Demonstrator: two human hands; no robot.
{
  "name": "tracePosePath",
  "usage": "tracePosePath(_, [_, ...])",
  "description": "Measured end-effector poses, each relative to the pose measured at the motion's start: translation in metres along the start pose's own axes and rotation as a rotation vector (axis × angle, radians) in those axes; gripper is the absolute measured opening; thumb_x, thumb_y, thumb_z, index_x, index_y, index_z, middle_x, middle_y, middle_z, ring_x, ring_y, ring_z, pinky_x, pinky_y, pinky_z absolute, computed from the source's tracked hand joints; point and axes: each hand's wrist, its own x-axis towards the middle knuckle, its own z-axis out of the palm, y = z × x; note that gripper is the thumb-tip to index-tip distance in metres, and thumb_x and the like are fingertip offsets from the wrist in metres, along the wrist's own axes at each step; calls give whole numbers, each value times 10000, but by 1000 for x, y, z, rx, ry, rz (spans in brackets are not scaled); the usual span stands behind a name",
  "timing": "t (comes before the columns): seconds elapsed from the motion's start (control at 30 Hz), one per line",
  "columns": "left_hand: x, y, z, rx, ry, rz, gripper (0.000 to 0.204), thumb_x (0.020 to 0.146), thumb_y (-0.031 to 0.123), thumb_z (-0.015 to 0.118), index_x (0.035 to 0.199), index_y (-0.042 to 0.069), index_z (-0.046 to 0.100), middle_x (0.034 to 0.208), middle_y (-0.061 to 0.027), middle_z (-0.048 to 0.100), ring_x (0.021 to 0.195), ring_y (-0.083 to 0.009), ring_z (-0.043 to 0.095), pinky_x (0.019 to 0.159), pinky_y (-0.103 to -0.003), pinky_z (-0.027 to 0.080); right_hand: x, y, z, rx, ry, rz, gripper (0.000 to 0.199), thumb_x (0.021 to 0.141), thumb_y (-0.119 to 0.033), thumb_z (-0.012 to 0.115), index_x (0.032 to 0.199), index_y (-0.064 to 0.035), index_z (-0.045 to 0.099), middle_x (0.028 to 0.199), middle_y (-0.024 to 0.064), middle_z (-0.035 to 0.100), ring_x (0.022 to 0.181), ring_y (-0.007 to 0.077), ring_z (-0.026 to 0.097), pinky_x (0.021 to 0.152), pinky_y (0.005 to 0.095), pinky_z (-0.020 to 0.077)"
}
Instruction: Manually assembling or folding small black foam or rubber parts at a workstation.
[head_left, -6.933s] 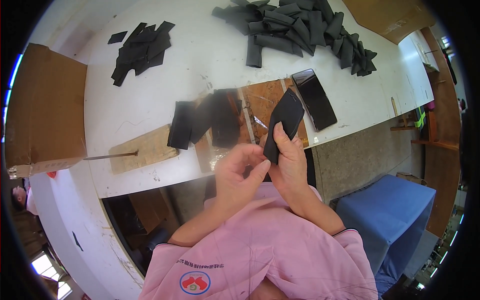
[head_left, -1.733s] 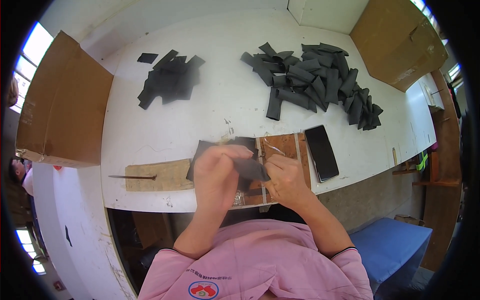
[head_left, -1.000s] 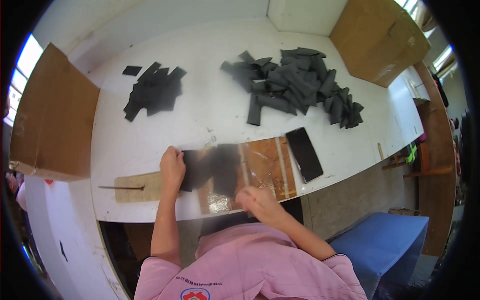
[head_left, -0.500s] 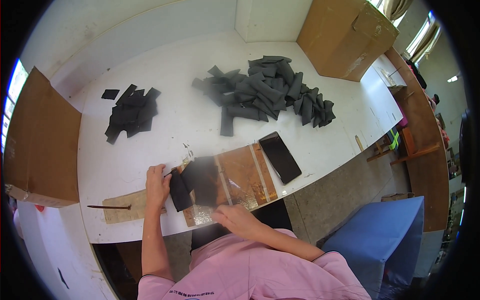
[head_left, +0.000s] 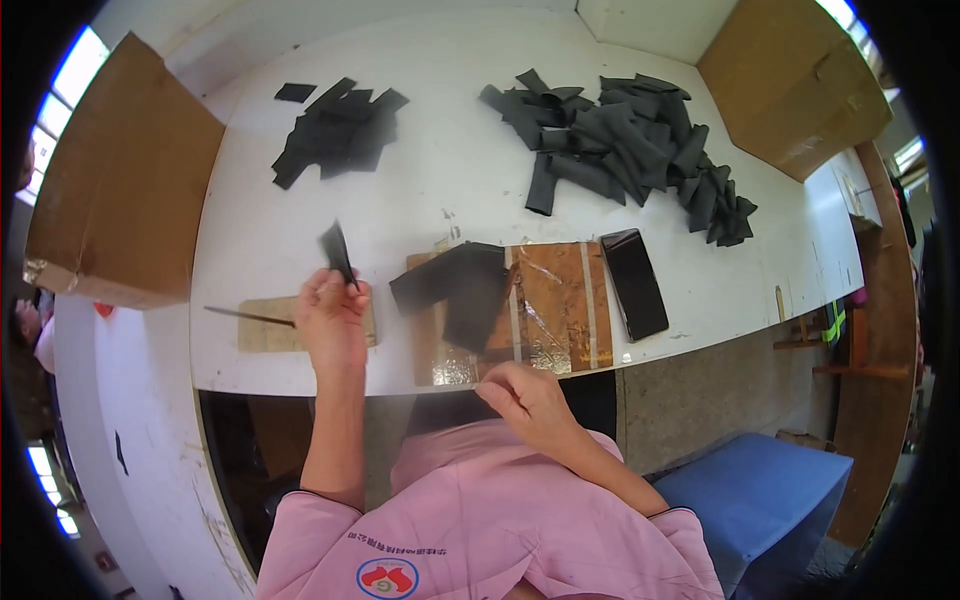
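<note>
A person's left hand [head_left: 330, 322] pinches a small black strip [head_left: 338, 252] between its fingertips, the strip rising from the hand toward 12 o'clock, above the white table [head_left: 440, 190]. The right hand [head_left: 525, 398] rests loosely curled at the table's near edge, holding nothing that can be seen. At 2 o'clock of the left hand, a few dark pieces [head_left: 455, 290] lie on a taped brown board [head_left: 550, 300]. A black flat case [head_left: 634, 283] lies just beside the board at 3 o'clock. Farther out, a small pile of black strips [head_left: 335, 130] sits at 12 o'clock and a larger heap [head_left: 625, 140] at 1 o'clock. Cardboard boxes [head_left: 120, 200] flank the table.
</note>
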Motion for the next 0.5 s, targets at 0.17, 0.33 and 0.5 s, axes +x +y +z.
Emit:
tracePosePath(0.17, [-70, -35, 12, -171, -2, -507, 172, 795, 93, 544, 936, -5, 525, 821, -117, 589, 670, -189, 592, 577, -252, 507, 4, -7, 9, 43, 157, -113, 671, 619, -393, 730, 1090, -14, 441, 875, 98, 495, 765, 198, 532, 592, 304, 443])
tracePosePath(0.33, [-115, -61, 24, -66, -281, -436, 206, 832, 132, 517, 1002, 23, 475, 935, -74, 525, 831, -165, 536, 690, -284, 466, 10, -7, 12, -122, 385, -260, 692, 601, -373, 738, 1115, -10, 452, 970, 129, 450, 767, 223, 502, 618, 304, 451])
tracePosePath(0.5, [-120, -69, 29, -35, -253, -462, 273, 834, 124, 518, 1068, 21, 420, 934, -55, 505, 828, -133, 513, 710, -264, 451, 6, -6, -10, -276, 315, -391, 592, 635, -340, 703, 1072, 5, 501, 952, 134, 474, 809, 273, 503, 667, 322, 445])
